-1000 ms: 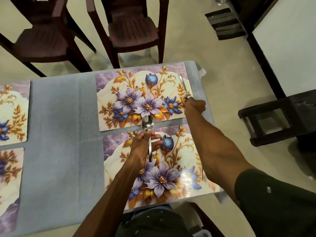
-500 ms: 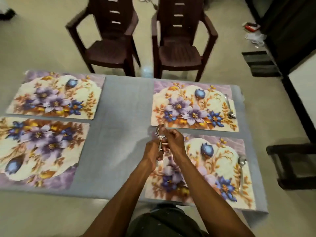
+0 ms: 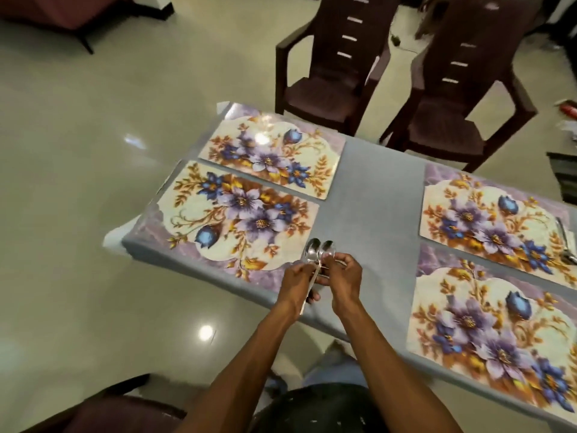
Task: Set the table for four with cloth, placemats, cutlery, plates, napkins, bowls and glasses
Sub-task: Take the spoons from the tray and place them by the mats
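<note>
Your left hand [image 3: 298,281] and right hand [image 3: 345,278] both pinch the two spoons [image 3: 318,250], held over the near-left floral placemat [image 3: 231,220] by its right edge. A bare strip of grey cloth [image 3: 374,214] runs between the placemat pairs. A third spoon [image 3: 566,245] lies on the far-right placemat [image 3: 487,220], close to the table end.

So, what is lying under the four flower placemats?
A grey cloth lies under the placemats, showing between them and at their edges. The table below the cloth is fully covered and cannot be seen.
</note>
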